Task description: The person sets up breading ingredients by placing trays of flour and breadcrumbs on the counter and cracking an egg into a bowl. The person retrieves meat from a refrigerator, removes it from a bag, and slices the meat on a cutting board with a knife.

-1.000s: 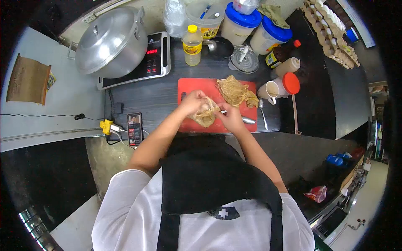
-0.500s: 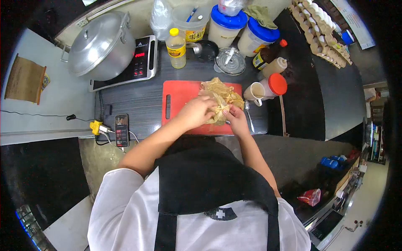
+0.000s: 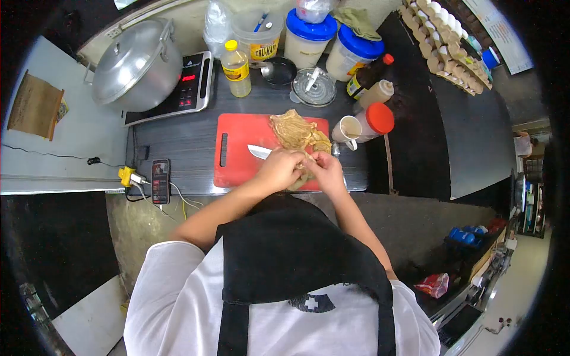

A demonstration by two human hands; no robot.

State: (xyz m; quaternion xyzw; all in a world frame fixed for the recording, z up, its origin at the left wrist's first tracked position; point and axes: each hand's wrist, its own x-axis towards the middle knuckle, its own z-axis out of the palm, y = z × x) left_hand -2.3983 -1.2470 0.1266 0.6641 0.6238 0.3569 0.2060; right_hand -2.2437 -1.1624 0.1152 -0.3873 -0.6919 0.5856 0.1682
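Note:
Over the near part of a red cutting board (image 3: pixel 237 130), my left hand (image 3: pixel 280 169) and my right hand (image 3: pixel 328 171) are close together with fingers pinched. Between them is a thin, wrinkled, yellowish-brown sheet of food (image 3: pixel 298 183), mostly hidden by the hands. More of the same crumpled brown food lies in a pile (image 3: pixel 293 129) just beyond my fingers. A knife blade (image 3: pixel 259 152) lies on the board beside my left hand; its handle is not visible.
Right of the board stand a white cup (image 3: pixel 347 132) and a red-lidded jar (image 3: pixel 377 120). Behind are an oil bottle (image 3: pixel 238 74), a black ladle (image 3: pixel 279 71) and blue-lidded tubs (image 3: pixel 307 41). A large pot (image 3: pixel 136 68) sits on an induction cooker (image 3: pixel 189 86); a phone (image 3: pixel 160 181) lies front left.
The view has shifted slightly. My hands have drawn nearer the board's front edge and closer together. The sheet, spread out before, is now bunched mostly under them, and the knife blade has come into sight.

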